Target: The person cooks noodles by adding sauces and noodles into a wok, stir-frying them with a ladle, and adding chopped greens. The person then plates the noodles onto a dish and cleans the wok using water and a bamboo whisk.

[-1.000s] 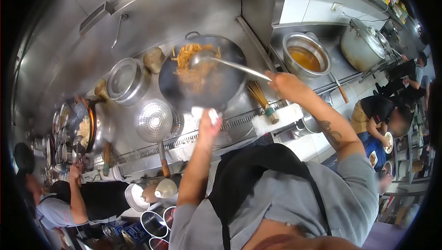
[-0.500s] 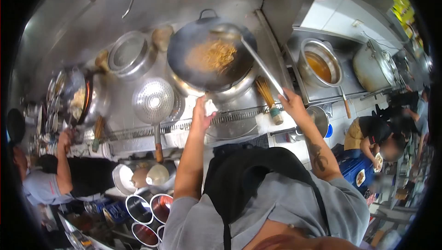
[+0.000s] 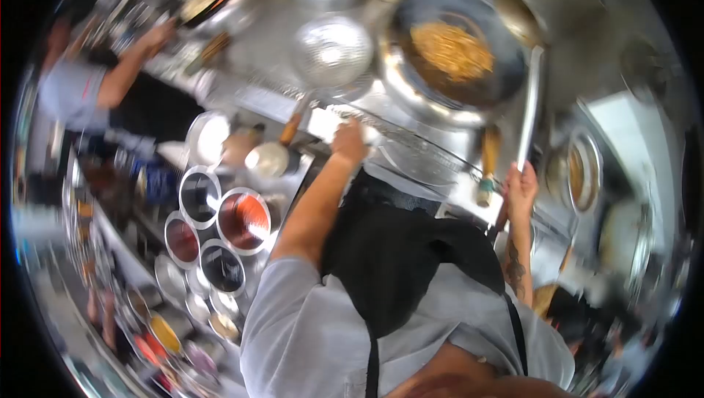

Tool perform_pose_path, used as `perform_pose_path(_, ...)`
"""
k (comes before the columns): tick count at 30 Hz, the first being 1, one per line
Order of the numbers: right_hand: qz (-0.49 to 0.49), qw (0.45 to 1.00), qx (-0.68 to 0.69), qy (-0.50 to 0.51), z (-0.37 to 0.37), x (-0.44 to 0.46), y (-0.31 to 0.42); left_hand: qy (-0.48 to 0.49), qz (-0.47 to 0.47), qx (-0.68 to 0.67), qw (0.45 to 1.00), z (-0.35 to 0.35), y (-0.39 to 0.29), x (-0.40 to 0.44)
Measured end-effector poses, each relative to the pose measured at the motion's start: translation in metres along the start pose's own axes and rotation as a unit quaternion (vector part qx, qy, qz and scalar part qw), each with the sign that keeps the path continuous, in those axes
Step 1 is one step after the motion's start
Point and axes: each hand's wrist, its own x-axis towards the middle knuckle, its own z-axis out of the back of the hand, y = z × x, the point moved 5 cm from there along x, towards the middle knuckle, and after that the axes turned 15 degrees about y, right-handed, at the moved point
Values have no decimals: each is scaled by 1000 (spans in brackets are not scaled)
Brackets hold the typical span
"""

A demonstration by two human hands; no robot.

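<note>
My right hand [image 3: 521,187] is wrapped round the long metal handle of a ladle [image 3: 518,18]. The ladle's bowl is up beside the wok's far right rim, apart from the food. In the wok [image 3: 506,79] lies a heap of brown noodle-like strips [image 3: 453,52]. My left hand [image 3: 350,141] is closed and blurred at the front edge of the stove, with a white cloth [image 3: 369,134] showing at its fingers. Just left of it is the wooden handle of a perforated strainer [image 3: 334,49].
A bamboo brush [image 3: 488,163] stands right of the wok. Several sauce tubs [image 3: 245,220] are at my lower left. Another person's hand [image 3: 156,37] works at a second wok, upper left. A metal pot [image 3: 584,170] is at the right.
The view has turned, shifting the wok up and right. The ladle has come out of the wok. My left hand has moved from the wok's near rim to the stove's front edge.
</note>
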Motion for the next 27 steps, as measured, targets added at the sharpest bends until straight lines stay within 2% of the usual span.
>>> perform_pose_path(1,-17,999,22,21,7,6,-6,33,-6,58,998,3,-10,-4)
perform_pose_path(2,5,997,67,25,10,14,-10,114,27,35,993,36,-27,-21)
perform_pose_path(3,22,992,116,38,6,26,-15,75,61,40,995,48,-33,-33)
perform_pose_path(4,-8,997,55,51,2,29,-11,-22,63,68,995,48,-34,-49)
perform_pose_path(5,-59,993,89,44,-19,23,13,-119,68,93,986,47,-36,-65)
perform_pose_path(7,-67,988,82,116,-24,44,-1,-181,12,-64,981,87,-42,-126)
perform_pose_path(9,-95,977,101,159,-29,64,-14,-169,30,-170,970,104,-26,-183)
perform_pose_path(10,-106,973,116,170,-32,73,-19,-221,44,-206,952,111,-10,-218)
perform_pose_path(11,-116,969,130,177,-36,79,-21,-310,53,-213,925,117,9,-256)
perform_pose_path(13,-128,958,168,193,-48,85,-15,-316,140,-294,891,119,65,-327)
perform_pose_path(14,-123,954,178,207,-50,95,-17,-426,151,-257,854,119,96,-369)
perform_pose_path(15,-117,950,188,219,-54,103,-19,-422,248,-298,820,131,116,-420)
perform_pose_path(16,-102,953,185,219,-62,100,-10,-410,378,-226,798,127,149,-467)
perform_pose_path(17,-88,954,180,225,-70,100,2,-453,349,-234,786,123,187,-516)
perform_pose_path(18,-82,953,178,233,-75,101,7,-451,429,-233,747,128,206,-570)
perform_pose_path(19,-74,952,176,241,-80,103,12,-467,445,-143,751,131,236,-620)
perform_pose_path(20,-73,950,189,238,-86,103,16,-481,461,-178,724,138,257,-667)
perform_pose_path(21,-81,951,189,232,-93,100,22,-492,462,-85,733,131,297,-717)
perform_pose_path(22,-76,951,191,229,-101,97,28,-494,515,-133,688,134,315,-759)
perform_pose_path(23,-69,952,190,228,-113,93,32,-472,558,-118,673,129,352,-805)
perform_pose_path(24,-58,954,189,227,-126,87,38,-479,554,-91,675,120,391,-851)
perform_pose_path(25,-51,955,188,223,-139,81,44,-495,576,-92,644,108,427,-893)
perform_pose_path(26,-45,957,187,220,-150,73,50,-488,615,-144,603,102,449,-924)
perform_pose_path(27,-37,958,187,214,-161,64,55,-423,633,-236,604,116,446,-936)
